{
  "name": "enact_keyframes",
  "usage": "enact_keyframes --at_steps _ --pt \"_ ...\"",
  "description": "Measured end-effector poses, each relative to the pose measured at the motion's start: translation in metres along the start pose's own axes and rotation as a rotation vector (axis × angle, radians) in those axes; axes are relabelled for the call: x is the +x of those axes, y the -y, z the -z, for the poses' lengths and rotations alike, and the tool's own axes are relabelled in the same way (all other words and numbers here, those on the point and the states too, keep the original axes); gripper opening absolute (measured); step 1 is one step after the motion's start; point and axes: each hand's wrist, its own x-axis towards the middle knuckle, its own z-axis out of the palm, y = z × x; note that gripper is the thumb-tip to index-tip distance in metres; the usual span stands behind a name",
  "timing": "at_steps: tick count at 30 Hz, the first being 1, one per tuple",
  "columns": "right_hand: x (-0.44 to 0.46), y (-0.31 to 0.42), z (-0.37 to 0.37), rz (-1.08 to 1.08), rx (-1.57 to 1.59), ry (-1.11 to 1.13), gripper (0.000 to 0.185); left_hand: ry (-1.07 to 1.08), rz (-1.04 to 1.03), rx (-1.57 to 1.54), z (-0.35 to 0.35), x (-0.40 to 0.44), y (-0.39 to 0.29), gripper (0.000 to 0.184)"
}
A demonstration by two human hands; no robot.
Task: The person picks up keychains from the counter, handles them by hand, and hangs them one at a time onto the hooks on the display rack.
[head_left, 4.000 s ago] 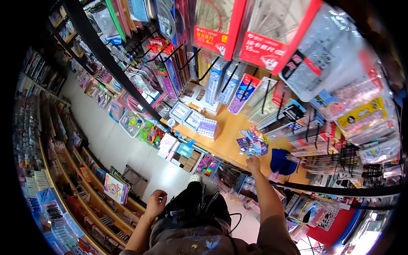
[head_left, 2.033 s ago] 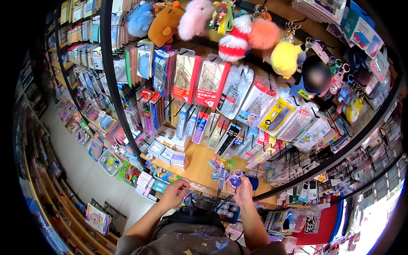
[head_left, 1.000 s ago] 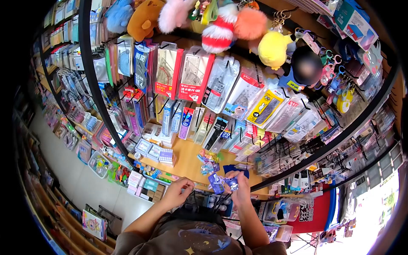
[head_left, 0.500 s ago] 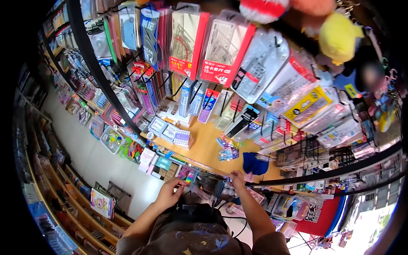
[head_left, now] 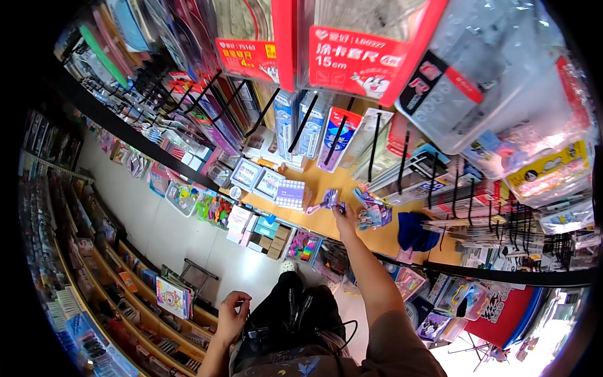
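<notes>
My right hand (head_left: 343,221) reaches over the wooden shelf (head_left: 323,182), its fingers closed on a small purple packet (head_left: 326,200) that lies against the wood. Just right of those fingers is a small pile of colourful packets (head_left: 375,215). A dark blue cloth item (head_left: 417,231) rests farther right on the same shelf. My left hand (head_left: 232,314) hangs low beside my dark trousers, fingers loosely curled and apart, with nothing visible in it.
Above the shelf, packaged ruler sets (head_left: 370,60) hang on black hooks. A purple checked box (head_left: 291,194) stands left of my right hand. Below are cardboard boxes (head_left: 276,244) and a tub of small toys (head_left: 182,200). Bookshelves (head_left: 119,276) line the left.
My right hand has moved from the shelf's front edge in over the shelf to the purple packet. My left hand has dropped back towards my body. The view has come closer to the rack.
</notes>
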Motion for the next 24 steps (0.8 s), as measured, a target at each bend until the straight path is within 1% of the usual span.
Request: enact_keyframes --at_steps 3,4,5,7,8,11,14,15,16,17,18,19,20,22,23,24 --pt "0.02 -0.043 -0.005 -0.05 -0.168 -0.03 0.027 -0.007 0.005 0.014 0.0 0.006 0.012 0.006" --pt "0.028 -0.065 -0.003 0.045 -0.308 -0.087 0.031 -0.015 -0.002 0.034 -0.001 0.007 0.012 0.006" --pt "0.035 -0.085 0.0 0.083 -0.389 -0.143 0.033 -0.024 -0.01 0.051 -0.001 0.007 0.012 0.006" --pt "0.033 -0.09 0.0 0.163 -0.551 -0.252 0.036 -0.022 0.008 0.056 -0.001 0.009 0.021 0.006" --pt "0.029 -0.092 0.007 0.158 -0.608 -0.27 0.039 -0.021 0.014 0.056 -0.002 0.011 0.027 0.006" --pt "0.017 -0.079 0.018 0.383 -0.911 -0.334 0.038 -0.029 0.113 0.0 -0.002 0.015 0.071 0.006" --pt "0.01 -0.058 0.038 0.227 -0.83 -0.236 0.03 -0.007 0.228 0.129 -0.003 0.008 0.135 0.009" --pt "0.015 -0.056 0.048 0.184 -0.868 -0.283 0.028 0.007 0.273 0.181 -0.004 0.003 0.157 0.01" --pt "0.023 -0.057 0.06 0.141 -0.906 -0.328 0.027 0.008 0.313 0.195 -0.005 -0.006 0.185 0.015" --pt "0.031 -0.057 0.072 0.099 -0.941 -0.372 0.025 0.013 0.375 0.198 -0.009 -0.019 0.221 0.017" --pt "0.037 -0.055 0.085 0.224 -1.048 -0.39 0.024 0.017 0.437 0.203 -0.012 -0.033 0.257 0.018" --pt "0.041 -0.05 0.098 0.35 -1.15 -0.404 0.023 0.021 0.5 0.21 -0.013 -0.046 0.278 0.02" --pt "0.043 -0.044 0.104 0.48 -1.248 -0.418 0.023 0.057 0.511 0.24 -0.011 -0.055 0.282 0.021" --pt "0.037 -0.012 0.098 0.43 -1.427 -0.367 0.023 0.127 0.535 0.301 -0.007 -0.073 0.287 0.023" --pt "0.04 -0.003 0.094 0.405 -1.515 -0.339 0.023 0.123 0.553 0.299 -0.007 -0.077 0.29 0.022" --pt "0.048 -0.007 0.094 0.279 -1.537 -0.282 0.023 0.119 0.571 0.297 -0.006 -0.081 0.293 0.022"
